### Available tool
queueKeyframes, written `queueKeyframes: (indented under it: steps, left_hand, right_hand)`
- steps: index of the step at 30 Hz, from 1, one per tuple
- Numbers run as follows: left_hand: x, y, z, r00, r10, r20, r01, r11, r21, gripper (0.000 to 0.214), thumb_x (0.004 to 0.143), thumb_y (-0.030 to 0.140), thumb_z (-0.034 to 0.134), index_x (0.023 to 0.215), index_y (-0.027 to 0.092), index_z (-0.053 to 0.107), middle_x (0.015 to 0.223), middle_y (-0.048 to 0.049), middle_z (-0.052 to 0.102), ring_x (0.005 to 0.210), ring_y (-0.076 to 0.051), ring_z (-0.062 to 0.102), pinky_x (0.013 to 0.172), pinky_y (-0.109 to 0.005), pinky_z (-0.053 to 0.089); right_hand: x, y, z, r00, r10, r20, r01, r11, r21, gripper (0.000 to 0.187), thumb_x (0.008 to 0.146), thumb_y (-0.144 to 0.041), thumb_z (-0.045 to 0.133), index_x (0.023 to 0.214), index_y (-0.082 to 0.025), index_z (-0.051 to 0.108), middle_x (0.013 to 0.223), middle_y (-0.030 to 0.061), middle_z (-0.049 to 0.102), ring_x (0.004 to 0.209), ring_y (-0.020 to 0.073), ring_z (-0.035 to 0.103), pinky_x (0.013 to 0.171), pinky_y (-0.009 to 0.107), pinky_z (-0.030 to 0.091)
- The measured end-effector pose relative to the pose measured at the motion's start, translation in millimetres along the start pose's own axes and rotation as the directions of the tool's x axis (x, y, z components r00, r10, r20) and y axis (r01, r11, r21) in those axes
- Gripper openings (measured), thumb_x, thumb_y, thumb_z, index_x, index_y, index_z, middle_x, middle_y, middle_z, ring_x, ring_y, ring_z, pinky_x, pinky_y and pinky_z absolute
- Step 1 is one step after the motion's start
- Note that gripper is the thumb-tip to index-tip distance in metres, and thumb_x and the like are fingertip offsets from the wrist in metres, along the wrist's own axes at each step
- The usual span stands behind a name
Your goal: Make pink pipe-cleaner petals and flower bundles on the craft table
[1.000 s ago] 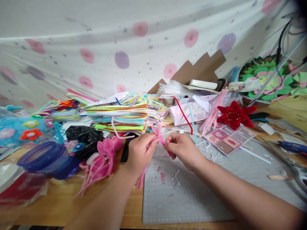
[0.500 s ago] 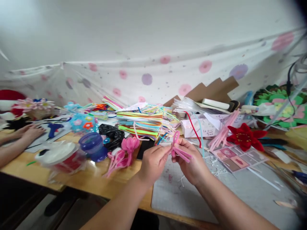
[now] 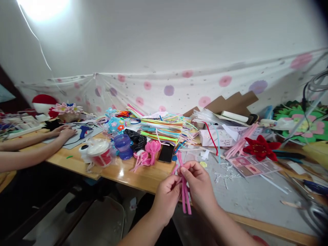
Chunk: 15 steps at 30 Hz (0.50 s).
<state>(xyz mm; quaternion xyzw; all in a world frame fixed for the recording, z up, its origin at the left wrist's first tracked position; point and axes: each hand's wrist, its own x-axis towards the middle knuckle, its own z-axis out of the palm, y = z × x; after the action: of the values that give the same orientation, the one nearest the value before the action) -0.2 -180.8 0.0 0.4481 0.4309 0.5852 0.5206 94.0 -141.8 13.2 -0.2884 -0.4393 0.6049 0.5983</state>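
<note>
Pink pipe cleaners (image 3: 185, 198), bent and gathered together, are pinched between my two hands at the table's front edge. Their loose ends hang downward and a loop points up. My left hand (image 3: 167, 194) grips them low on the left side, fingertips curled in. From the right, my right hand (image 3: 200, 181) presses its thumb onto them. Beyond my hands lies a black phone (image 3: 166, 153), with finished pink pipe-cleaner flowers (image 3: 153, 151) to its left. Another bundle of pink pipe cleaners (image 3: 242, 141) rests at the right, beside a red flower (image 3: 261, 147).
A grey cutting mat (image 3: 241, 201) with white scraps covers the right side. Scissors (image 3: 311, 206) lie at far right. Stacked coloured pipe cleaners (image 3: 161, 128) sit at the back. Left stand a blue cup (image 3: 123, 147), a wrapped tub (image 3: 99, 153), and another person's hands (image 3: 65, 132) near a glue gun (image 3: 84, 131).
My hands have come lower and nearer to me with the pink pipe cleaners, whose ends now hang down instead of pointing right. The view has turned left and up.
</note>
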Motion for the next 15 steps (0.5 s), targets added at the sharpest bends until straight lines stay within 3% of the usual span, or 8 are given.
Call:
queueKeyframes:
  steps: [3,6,8,11,13,15]
  left_hand:
    - [-3,3,-0.2,0.995,-0.013,0.100,0.028,0.988,-0.149,0.020,0.079,0.033,0.062,0.087,0.014,0.063,0.067,0.0008,0.053,0.058,-0.008,0.046,0.059,-0.021,0.039]
    - [-1,-5,-4.0,0.999,0.028,0.030,-0.022,0.979,-0.204,0.018,0.079,0.032,0.063,0.083,0.014,0.062,0.064,0.0021,0.050,0.051,-0.005,0.039,0.051,-0.019,0.032]
    - [1,-11,-8.0,0.999,0.030,-0.029,-0.036,0.976,-0.217,0.018,0.080,0.032,0.061,0.080,0.014,0.060,0.064,0.0022,0.050,0.050,-0.005,0.036,0.047,-0.018,0.027]
    - [4,-15,-14.5,0.994,-0.008,-0.113,-0.021,0.968,-0.250,0.018,0.081,0.031,0.061,0.077,0.014,0.057,0.062,0.0028,0.050,0.048,-0.004,0.034,0.046,-0.018,0.022]
    - [5,-13,-17.6,0.987,-0.027,-0.161,-0.015,0.967,-0.253,0.020,0.081,0.031,0.060,0.072,0.014,0.054,0.060,0.0035,0.049,0.046,-0.003,0.032,0.044,-0.018,0.020]
    - [7,-10,-19.2,0.983,-0.028,-0.181,-0.016,0.971,-0.238,0.023,0.081,0.031,0.060,0.068,0.014,0.051,0.058,0.0041,0.049,0.044,-0.002,0.029,0.044,-0.018,0.019]
  right_hand:
    - [-10,10,2,1.000,0.000,-0.003,-0.001,0.998,-0.062,0.018,0.071,-0.029,0.071,0.074,-0.018,0.057,0.066,-0.0026,0.058,0.061,0.0095,0.052,0.058,0.021,0.041]
    - [-14,14,3,0.999,0.004,0.052,0.003,0.992,-0.125,0.015,0.076,-0.032,0.065,0.078,-0.020,0.057,0.071,-0.0019,0.058,0.055,0.0096,0.051,0.052,0.022,0.041]
    - [-12,11,2,0.990,-0.080,0.117,0.105,0.967,-0.231,0.011,0.079,-0.030,0.062,0.085,-0.021,0.060,0.083,0.0013,0.061,0.063,0.0119,0.055,0.057,0.025,0.045]
    - [3,-2,-4,0.939,-0.288,0.186,0.339,0.865,-0.370,0.017,0.080,-0.026,0.059,0.096,-0.023,0.064,0.101,0.0050,0.060,0.092,0.0180,0.057,0.080,0.032,0.045]
    - [19,-14,-10,0.938,-0.325,0.117,0.345,0.866,-0.361,0.021,0.080,-0.026,0.058,0.101,-0.024,0.062,0.097,0.0042,0.061,0.091,0.0170,0.057,0.080,0.032,0.045]
    - [35,-25,-17,0.959,-0.283,-0.004,0.268,0.913,-0.307,0.025,0.081,-0.030,0.057,0.105,-0.024,0.058,0.087,0.0018,0.060,0.078,0.0139,0.056,0.070,0.028,0.046]
